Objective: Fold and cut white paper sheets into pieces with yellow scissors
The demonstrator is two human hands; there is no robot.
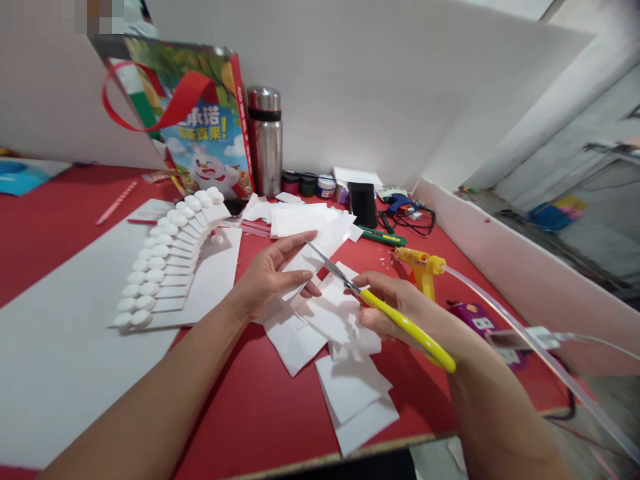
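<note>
One left hand (273, 277): over the middle of the red table (240, 413), thumb and fingers pinching a paper piece (304, 261), the index fingertip right up by the blade tips!
One right hand (400, 303): wrapped around the yellow-handled scissors (407, 328), blades aimed towards the back edge; whether they part at all, hard to tell.
White sheets (355, 390): scattered and overlapping beneath both hands, the nearest reaching almost to the front edge.
Curved white piece (173, 291): off towards the left edge, lying on a white board (223, 270), strips fanning in an arc, round discs lining its outer side two deep.
Glue gun (425, 270): yellow, near the right edge, a clear rod (520, 332) sweeping from it towards the front right corner.
Green cutter (383, 237): just behind the glue gun.
Steel flask (266, 150): upright at the back edge, close beside a colourful bag (220, 157).
</note>
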